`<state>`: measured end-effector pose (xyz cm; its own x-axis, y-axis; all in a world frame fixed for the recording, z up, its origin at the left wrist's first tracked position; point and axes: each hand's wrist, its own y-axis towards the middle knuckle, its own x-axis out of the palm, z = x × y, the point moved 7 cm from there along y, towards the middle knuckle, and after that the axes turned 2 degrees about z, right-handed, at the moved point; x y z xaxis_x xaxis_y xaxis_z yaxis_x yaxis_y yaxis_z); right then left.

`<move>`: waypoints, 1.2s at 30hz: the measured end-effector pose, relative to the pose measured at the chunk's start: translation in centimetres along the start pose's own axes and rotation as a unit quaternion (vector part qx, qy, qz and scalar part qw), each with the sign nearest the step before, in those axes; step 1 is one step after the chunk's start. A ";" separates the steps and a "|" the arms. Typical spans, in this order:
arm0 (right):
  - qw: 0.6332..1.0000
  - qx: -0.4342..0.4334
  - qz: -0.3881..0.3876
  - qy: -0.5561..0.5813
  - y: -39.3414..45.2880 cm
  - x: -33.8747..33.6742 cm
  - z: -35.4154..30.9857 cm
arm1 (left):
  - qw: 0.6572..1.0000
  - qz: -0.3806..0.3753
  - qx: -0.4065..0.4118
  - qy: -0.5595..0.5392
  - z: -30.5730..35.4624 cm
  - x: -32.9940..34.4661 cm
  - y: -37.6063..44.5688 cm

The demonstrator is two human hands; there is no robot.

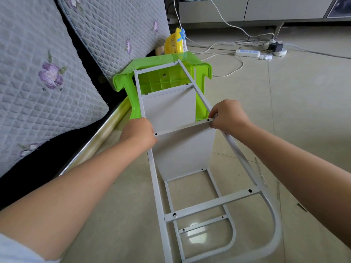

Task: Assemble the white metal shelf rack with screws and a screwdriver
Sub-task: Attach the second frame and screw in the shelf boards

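Beige tiled floor [303, 111] beside a quilted grey sofa [38, 73]. The white metal shelf rack [182, 152] lies w/ its far end on a green plastic stool [161, 61]. Left hand [138, 133] and right hand [226, 114] have fingers curled on the ends of the flat white shelf panel [180, 128]. Probably aligning: match both holes w/ the frame before any screw goes in.

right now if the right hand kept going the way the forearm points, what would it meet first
The right hand already grips the white rack at its crossbar's right end. Pushed on up-left, it would probably meet the green plastic stool just beyond, though depth is unclear.
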<state>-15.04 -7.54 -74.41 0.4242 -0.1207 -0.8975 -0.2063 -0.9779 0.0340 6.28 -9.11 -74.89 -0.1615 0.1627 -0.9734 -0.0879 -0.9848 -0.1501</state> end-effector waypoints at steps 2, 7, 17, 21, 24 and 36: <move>1.000 -0.002 -0.001 -0.003 0.0 0.0 0.0 | 1.000 -0.001 0.000 0.005 0.1 0.0 -0.1; 1.000 -0.002 -0.001 -0.002 0.0 0.0 0.1 | 1.000 0.003 -0.006 0.009 0.3 0.1 -0.2; 1.000 -0.004 0.001 0.001 0.0 -0.1 0.2 | 1.000 0.010 -0.009 -0.004 0.2 0.2 -0.1; 1.000 -0.007 0.006 0.000 0.1 -0.1 0.3 | 1.000 0.008 -0.009 -0.001 0.2 0.2 -0.2; 1.000 -0.006 0.007 0.005 0.2 -0.1 0.4 | 1.000 0.008 -0.008 -0.002 0.3 0.1 -0.1; 1.000 -0.003 0.012 0.016 0.3 0.1 0.7 | 1.000 0.010 -0.003 0.013 0.3 0.3 -0.1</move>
<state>-15.68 -7.70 -74.83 0.4470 -0.1495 -0.8820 -0.2109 -0.9758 0.0585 5.90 -8.93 -75.13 -0.1373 0.1414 -0.9804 -0.0795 -0.9881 -0.1314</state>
